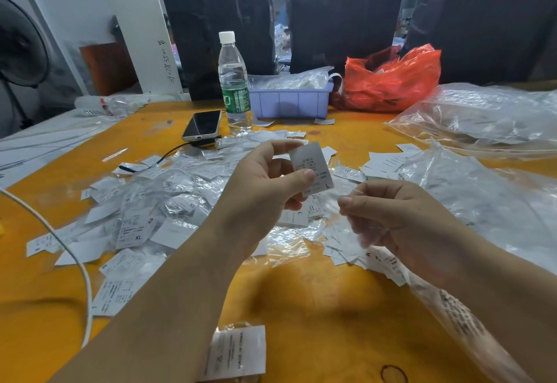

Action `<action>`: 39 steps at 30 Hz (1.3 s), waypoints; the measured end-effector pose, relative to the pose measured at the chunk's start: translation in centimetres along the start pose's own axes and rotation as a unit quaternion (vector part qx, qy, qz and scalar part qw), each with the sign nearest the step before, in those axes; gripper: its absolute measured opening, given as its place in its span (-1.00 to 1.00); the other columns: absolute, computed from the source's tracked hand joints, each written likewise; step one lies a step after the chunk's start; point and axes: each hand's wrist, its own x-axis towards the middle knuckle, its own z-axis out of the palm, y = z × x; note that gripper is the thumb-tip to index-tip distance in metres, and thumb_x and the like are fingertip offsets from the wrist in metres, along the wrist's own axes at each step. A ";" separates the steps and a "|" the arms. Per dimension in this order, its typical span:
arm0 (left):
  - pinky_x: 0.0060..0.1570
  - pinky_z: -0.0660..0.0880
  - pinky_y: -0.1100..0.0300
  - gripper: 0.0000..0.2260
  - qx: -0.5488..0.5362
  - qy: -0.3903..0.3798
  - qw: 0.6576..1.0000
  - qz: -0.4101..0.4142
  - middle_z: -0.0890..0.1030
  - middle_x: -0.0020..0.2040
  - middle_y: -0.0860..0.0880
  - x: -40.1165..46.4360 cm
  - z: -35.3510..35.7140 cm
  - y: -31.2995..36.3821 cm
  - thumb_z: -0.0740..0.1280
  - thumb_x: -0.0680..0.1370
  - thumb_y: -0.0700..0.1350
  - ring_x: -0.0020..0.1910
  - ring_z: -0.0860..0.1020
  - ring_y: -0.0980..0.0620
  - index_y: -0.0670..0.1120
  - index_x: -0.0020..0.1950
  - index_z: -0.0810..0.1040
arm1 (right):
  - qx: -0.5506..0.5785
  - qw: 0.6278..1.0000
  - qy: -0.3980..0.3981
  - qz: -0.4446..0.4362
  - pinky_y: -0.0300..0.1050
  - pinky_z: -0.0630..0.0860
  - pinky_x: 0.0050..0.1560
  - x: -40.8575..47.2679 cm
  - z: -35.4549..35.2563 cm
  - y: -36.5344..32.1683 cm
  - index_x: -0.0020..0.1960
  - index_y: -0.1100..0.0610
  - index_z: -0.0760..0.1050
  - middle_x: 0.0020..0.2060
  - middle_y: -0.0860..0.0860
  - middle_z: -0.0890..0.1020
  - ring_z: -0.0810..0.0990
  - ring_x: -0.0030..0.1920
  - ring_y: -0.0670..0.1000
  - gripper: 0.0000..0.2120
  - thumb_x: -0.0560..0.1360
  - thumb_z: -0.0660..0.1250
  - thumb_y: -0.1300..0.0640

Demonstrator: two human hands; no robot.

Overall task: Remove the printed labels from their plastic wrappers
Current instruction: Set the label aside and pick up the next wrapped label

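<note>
While my left hand point(265, 177) pinches a white printed label point(312, 168) marked "L" between thumb and fingers at frame centre, my right hand point(391, 217) just right of it pinches a clear plastic wrapper point(346, 192) that trails down over the fingers. Label and wrapper appear nearly apart; I cannot tell whether the label's lower corner is touching the film. Both sit above the orange table point(301, 307). A heap of loose labels and crumpled wrappers point(156, 201) spreads across centre left, with sizes XS and XL legible. One wrapped label point(236, 352) lies at the bottom centre. Large clear bags point(482, 120) fill the right side. Toward the top centre: a water bottle point(233, 81) standing upright, a smartphone point(202, 125) just left of it lying flat, a lilac plastic bin point(291, 102) to its right, and a red plastic bag point(391, 81) beside the bin. A white cable point(75, 256) curves along the left edge.
</note>
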 end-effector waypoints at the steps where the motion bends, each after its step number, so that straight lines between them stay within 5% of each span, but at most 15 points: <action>1: -0.18 0.58 0.18 -0.76 -0.008 0.000 1.000 -0.003 0.69 -0.20 0.03 0.0 -0.1 0.1 0.40 0.53 -0.23 -0.19 0.62 0.00 0.03 0.13 0.54 | -0.001 1.000 0.001 0.000 -0.24 0.45 -0.40 0.0 0.0 0.0 -0.29 0.18 0.57 -0.46 0.04 0.52 0.43 -0.46 -0.05 -0.76 0.24 0.47 0.01; 14: -0.22 0.56 0.22 -0.78 0.008 -0.028 1.000 -0.006 0.69 -0.09 -0.10 -0.3 0.4 0.1 0.41 0.52 -0.22 -0.19 0.61 -0.01 0.01 0.11 0.54 | -0.003 1.000 -0.027 -0.002 -0.25 0.41 -0.42 0.0 0.2 0.0 -0.26 0.20 0.58 -0.47 0.04 0.51 0.41 -0.47 -0.06 -0.73 0.22 0.47 0.00; 20: -0.25 0.54 0.26 -0.78 0.011 -0.022 1.000 -0.007 0.68 -0.06 -0.15 -0.5 1.0 0.0 0.42 0.51 -0.25 -0.17 0.61 -0.03 -0.03 0.10 0.53 | -0.001 0.999 -0.033 -0.010 -0.25 0.45 -0.42 -0.1 0.3 0.0 -0.34 0.08 0.61 -0.42 0.09 0.55 0.45 -0.43 -0.02 -0.92 0.29 0.44 0.09; 28: -0.26 0.51 0.28 -0.84 0.004 -0.001 1.000 -0.014 0.69 -0.04 -0.15 -0.7 1.9 -0.2 0.43 0.49 -0.29 -0.18 0.59 0.06 -0.13 0.03 0.56 | -0.060 0.996 0.006 -0.060 -0.17 0.49 -0.30 -0.1 0.3 0.3 -0.24 0.12 0.65 -0.36 0.08 0.59 0.51 -0.38 0.00 -0.92 0.40 0.43 0.15; 32: -0.19 0.51 0.23 -0.88 -0.027 0.004 0.999 -0.043 0.70 -0.07 -0.12 -0.7 1.9 -0.3 0.46 0.46 -0.24 -0.16 0.58 0.05 -0.10 -0.09 0.56 | -0.068 0.992 0.048 -0.095 -0.14 0.50 -0.27 -0.2 0.5 0.3 -0.17 0.19 0.65 -0.35 0.07 0.62 0.53 -0.38 -0.03 -0.74 0.31 0.42 0.00; 39: -0.20 0.43 0.21 -0.80 -0.126 -0.008 0.985 -0.116 0.65 -0.17 -0.04 -0.6 2.1 -0.2 0.48 0.25 -0.10 -0.20 0.52 0.04 -0.07 -0.23 0.52 | -0.084 0.987 0.071 -0.120 -0.17 0.53 -0.28 -0.3 0.5 0.2 -0.21 0.06 0.66 -0.36 -0.02 0.63 0.56 -0.36 -0.09 -0.79 0.30 0.41 -0.07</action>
